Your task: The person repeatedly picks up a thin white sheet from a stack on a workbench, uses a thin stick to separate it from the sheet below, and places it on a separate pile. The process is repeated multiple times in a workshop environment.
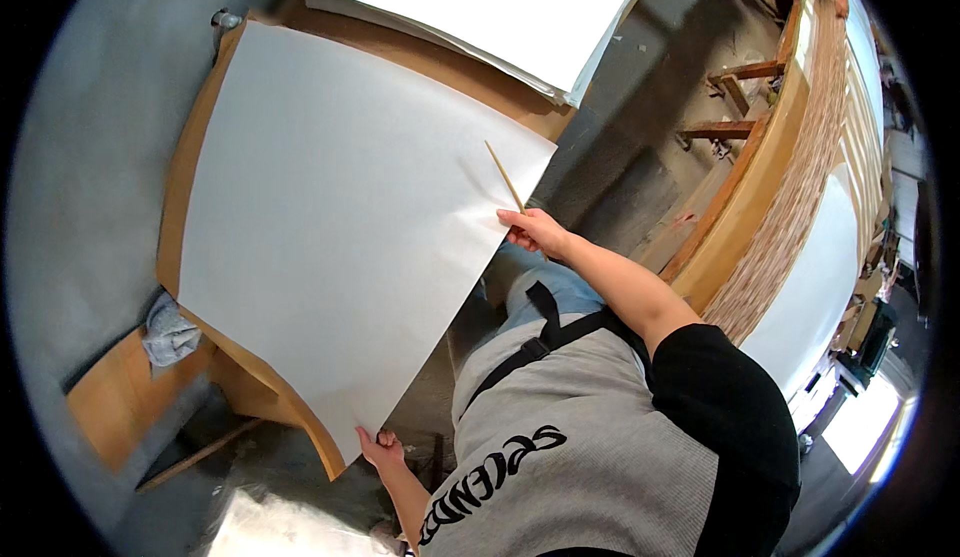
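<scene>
A large white sheet [330,217] lies on a brown board [180,187], its near edge slanting toward me. At its near left corner my left hand [382,449] is closed on the sheet's edge, thumb on top. Farther right, my right hand [535,232] pinches the same edge near the right corner. A thin wooden stick [503,174] also sits in my right hand, its tip pointing away over the sheet. The paper is slightly creased beside the right hand. Fingers under the sheet are hidden.
A stack of white sheets [480,7] lies beyond the board. On the right stands a long wooden bench [740,217] with stacked strips [790,197] and a white panel [815,277]. A grey cloth [170,332] hangs at the board's left, near a grey wall [110,157].
</scene>
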### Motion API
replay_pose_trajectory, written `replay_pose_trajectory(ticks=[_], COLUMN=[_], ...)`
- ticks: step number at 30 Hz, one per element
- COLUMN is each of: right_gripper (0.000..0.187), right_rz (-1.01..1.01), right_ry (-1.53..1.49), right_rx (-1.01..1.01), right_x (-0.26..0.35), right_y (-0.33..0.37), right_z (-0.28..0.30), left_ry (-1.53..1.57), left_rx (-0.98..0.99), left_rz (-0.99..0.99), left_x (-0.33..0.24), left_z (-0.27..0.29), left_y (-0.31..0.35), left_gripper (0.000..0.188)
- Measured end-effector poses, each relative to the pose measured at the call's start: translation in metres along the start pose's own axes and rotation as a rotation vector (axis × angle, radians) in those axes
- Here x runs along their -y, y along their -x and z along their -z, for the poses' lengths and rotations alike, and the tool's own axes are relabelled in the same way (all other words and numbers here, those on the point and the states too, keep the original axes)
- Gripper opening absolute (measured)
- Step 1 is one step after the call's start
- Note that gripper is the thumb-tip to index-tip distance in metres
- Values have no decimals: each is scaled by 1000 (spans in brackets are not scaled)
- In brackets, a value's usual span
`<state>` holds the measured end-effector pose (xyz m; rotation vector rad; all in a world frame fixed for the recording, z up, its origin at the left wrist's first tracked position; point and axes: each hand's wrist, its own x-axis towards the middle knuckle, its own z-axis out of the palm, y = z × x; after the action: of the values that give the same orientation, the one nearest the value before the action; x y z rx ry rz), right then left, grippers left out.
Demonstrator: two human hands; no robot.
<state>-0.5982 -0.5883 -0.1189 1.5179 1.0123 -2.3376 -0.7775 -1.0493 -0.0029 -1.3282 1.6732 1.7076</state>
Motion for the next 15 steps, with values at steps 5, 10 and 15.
replay_pose_trajectory(ticks=[5,10,15], right_gripper=[39,28,28], right_rz=[203,420,698], right_ry=[60,43,-167], right_rx=[-103,-97,-134], right_x=[-8,26,69], right_y=[-9,41,172], right_z=[-19,-33,-9], left_ry=[-107,-261,-245], left_rx=[83,388,693], left_rz=[-298,-696,-1491], left_x=[-69,-183,-251], left_z=[-16,-121,-282], left_y=[16,45,154], left_gripper=[29,33,29])
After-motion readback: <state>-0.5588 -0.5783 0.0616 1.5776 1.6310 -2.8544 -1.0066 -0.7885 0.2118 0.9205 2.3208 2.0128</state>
